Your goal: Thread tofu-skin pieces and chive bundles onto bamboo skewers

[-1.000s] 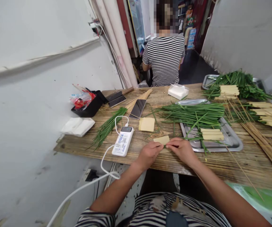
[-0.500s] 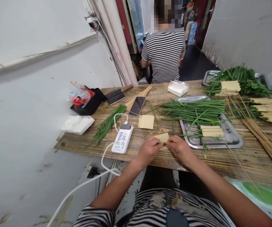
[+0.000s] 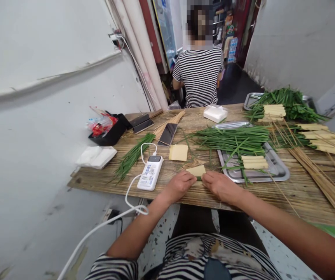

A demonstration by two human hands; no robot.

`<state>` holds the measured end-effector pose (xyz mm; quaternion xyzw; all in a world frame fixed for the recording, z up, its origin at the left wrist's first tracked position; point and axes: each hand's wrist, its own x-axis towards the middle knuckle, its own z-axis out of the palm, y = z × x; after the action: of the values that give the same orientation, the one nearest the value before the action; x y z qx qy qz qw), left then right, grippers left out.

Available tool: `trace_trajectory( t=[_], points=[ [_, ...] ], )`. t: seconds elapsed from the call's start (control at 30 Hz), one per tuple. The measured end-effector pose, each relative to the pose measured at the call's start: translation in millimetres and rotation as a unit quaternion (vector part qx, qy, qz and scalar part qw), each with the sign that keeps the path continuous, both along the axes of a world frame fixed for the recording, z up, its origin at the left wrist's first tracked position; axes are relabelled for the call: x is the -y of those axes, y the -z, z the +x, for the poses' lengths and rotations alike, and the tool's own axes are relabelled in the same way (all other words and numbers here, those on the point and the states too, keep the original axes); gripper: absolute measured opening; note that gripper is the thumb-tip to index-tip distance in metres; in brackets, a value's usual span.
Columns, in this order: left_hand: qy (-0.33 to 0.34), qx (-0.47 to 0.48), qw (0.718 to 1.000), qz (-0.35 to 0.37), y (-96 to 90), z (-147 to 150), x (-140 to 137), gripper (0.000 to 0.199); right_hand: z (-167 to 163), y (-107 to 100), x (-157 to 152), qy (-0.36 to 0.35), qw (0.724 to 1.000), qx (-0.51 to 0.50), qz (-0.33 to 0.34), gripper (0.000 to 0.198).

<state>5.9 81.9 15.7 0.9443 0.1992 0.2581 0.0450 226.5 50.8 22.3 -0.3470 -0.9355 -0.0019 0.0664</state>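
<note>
A pale yellow tofu-skin sheet [image 3: 196, 170] lies on the wooden table in front of me. Across its near part runs a short bundle of green chives [image 3: 199, 178], mostly covered by my fingers. My left hand [image 3: 180, 186] has its fingers closed on the bundle's left end. At the other end, my right hand [image 3: 221, 186] also grips the chives, thumb and fingers pressed together. Just beyond the left hand sits a small stack of tofu-skin sheets [image 3: 178, 152]. To the right, a metal tray [image 3: 278, 167] bears long chives [image 3: 234, 138] and several finished rolls [image 3: 254, 162].
A white power bank [image 3: 150, 173] with its cable lies left of my hands, near loose chives [image 3: 134, 157] and a phone [image 3: 168, 134]. Bamboo skewers [image 3: 319, 179] and more rolls [image 3: 325, 138] occupy the right. A person in a striped shirt [image 3: 199, 76] is beyond the table.
My hands have shifted slightly apart, showing a bit more of the chive bundle between them. The camera view has moved slightly.
</note>
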Motion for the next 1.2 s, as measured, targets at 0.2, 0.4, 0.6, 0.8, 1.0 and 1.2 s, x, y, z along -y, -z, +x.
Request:
trace_trajectory(
  t=[0.2,0.4,0.6,0.8,1.0,1.2],
  points=[
    [-0.01,0.014,1.0,-0.007,-3.6,3.5,5.8,0.024,-1.6,-4.4,-1.1,0.015,1.0,-0.013,-0.002,0.021],
    [-0.028,0.122,0.992,-0.016,8.2,6.2,4.1,0.014,0.5,-2.3,-5.2,0.051,0.993,-0.103,-0.025,0.028],
    [-0.049,0.158,0.984,-0.062,11.0,4.9,11.9,0.013,-3.2,3.9,8.4,0.032,0.994,-0.102,0.021,0.027],
    [-0.077,0.159,0.977,-0.117,9.5,0.1,19.8,0.016,-6.5,9.2,14.1,0.029,0.991,-0.13,0.018,0.031],
    [-0.121,0.173,0.957,-0.197,8.5,-7.0,24.5,0.014,-8.0,5.7,7.1,0.052,0.956,-0.268,-0.11,0.029],
    [-0.167,0.192,0.946,-0.202,5.5,-7.0,27.3,0.017,-5.5,-1.9,-2.1,0.099,0.919,-0.294,-0.244,0.019]
  ],
)
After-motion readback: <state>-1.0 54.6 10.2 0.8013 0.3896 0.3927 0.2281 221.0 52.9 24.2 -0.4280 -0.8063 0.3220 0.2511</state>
